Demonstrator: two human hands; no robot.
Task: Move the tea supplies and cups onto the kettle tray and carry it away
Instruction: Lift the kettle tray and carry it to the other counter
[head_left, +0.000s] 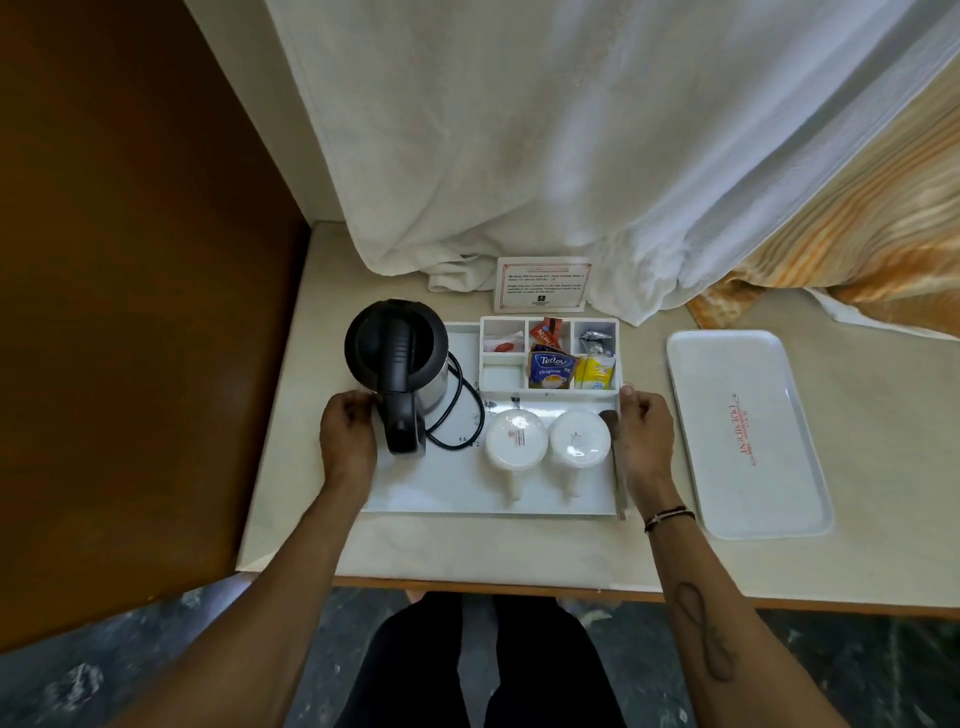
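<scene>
A white kettle tray (457, 486) lies on the beige table. On it stand a black-lidded steel kettle (397, 364) with its black cord (460, 415), two upturned white cups (516, 440) (578, 437), a spoon (615, 457) along the right rim, and a compartment box (501, 376) with Tetley tea bags (550, 369) and sachets (595, 369). My left hand (347, 436) grips the tray's left edge beside the kettle handle. My right hand (644, 434) grips the tray's right edge.
A second white printed tray (748, 436) lies to the right. A notice card (543, 285) stands behind the box, with a white curtain (545, 156) hanging down to it. A brown panel (130, 312) borders the table's left side; its front edge is near my legs.
</scene>
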